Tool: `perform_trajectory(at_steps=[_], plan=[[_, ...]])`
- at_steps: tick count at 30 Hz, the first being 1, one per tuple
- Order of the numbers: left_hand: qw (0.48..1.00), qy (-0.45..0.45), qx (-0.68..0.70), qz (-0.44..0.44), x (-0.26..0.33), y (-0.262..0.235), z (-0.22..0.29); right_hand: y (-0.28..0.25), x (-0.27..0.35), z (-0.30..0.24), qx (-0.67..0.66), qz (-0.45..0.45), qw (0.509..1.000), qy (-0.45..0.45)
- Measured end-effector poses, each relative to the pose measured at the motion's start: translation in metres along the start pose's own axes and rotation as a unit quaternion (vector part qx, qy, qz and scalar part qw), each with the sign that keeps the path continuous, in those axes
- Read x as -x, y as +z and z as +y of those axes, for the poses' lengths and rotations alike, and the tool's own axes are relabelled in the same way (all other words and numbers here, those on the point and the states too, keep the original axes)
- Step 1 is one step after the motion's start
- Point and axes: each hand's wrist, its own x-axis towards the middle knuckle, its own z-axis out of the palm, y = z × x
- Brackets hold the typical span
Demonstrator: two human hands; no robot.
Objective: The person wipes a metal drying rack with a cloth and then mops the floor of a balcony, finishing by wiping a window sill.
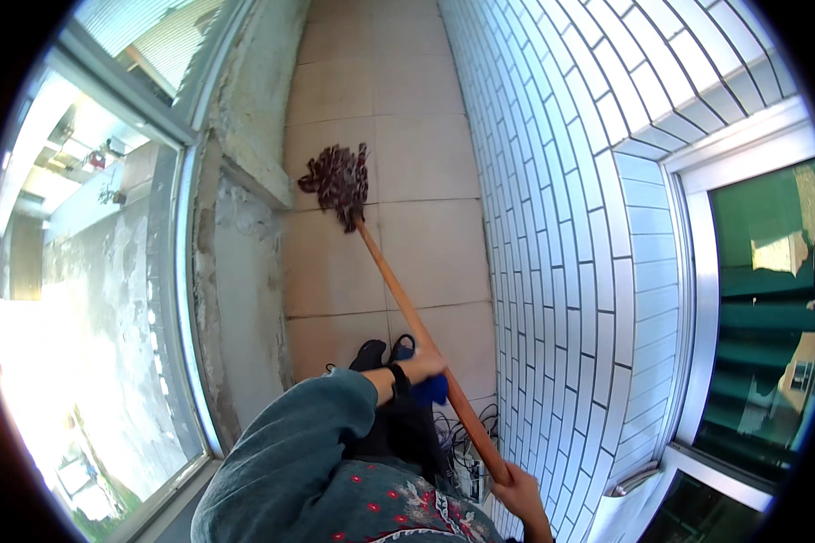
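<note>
A mop (407, 308) with a long wooden handle runs slantwise from my hands to the floor ahead. Its dark red and white strands (338, 181) lie spread on the tiles near the left wall. Partway down the handle, my left hand (423, 365) is closed round the wood, a black band on its wrist. Something blue (432, 391) shows just below that hand; I cannot tell what it is. My right hand (518, 493) grips the handle close to its upper end, at the lower edge of the view.
Beige floor tiles (426, 163) form a narrow passage. White brick-pattern tiles (552, 226) cover the right wall, with a metal-framed glass door (697, 299) beyond. A worn plaster wall (244, 262) and windows (109, 271) line the left. Tangled cables (466, 439) lie beside my feet (385, 351).
</note>
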Motion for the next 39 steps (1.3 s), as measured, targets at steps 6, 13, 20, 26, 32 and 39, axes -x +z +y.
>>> perform_trajectory(at_steps=[6, 13, 20, 26, 32, 39], plan=[[0.945, -0.113, 0.205, -0.230, 0.071, 0.065, 0.086, -0.035, 0.108, 0.024, 0.160, 0.216, 0.963, 0.005], [0.887, -0.146, 0.355, -0.257, 0.062, 0.042, 0.126, -0.076, 0.076, 0.029, 0.218, 0.092, 0.972, 0.009], [0.874, -0.141, 0.390, -0.254, -0.005, -0.038, 0.120, -0.090, -0.023, -0.054, -0.205, -0.117, 0.948, 0.213], [0.886, -0.080, 0.406, -0.210, -0.115, -0.195, 0.125, -0.051, -0.156, -0.168, -0.136, -0.064, 0.983, 0.102], [0.911, 0.075, 0.406, 0.017, -0.168, -0.352, 0.148, -0.041, -0.349, -0.304, -0.026, 0.058, 0.988, -0.140], [0.897, 0.028, 0.438, -0.044, -0.144, -0.411, 0.116, -0.043, -0.472, -0.408, 0.018, 0.095, 0.986, -0.135]])
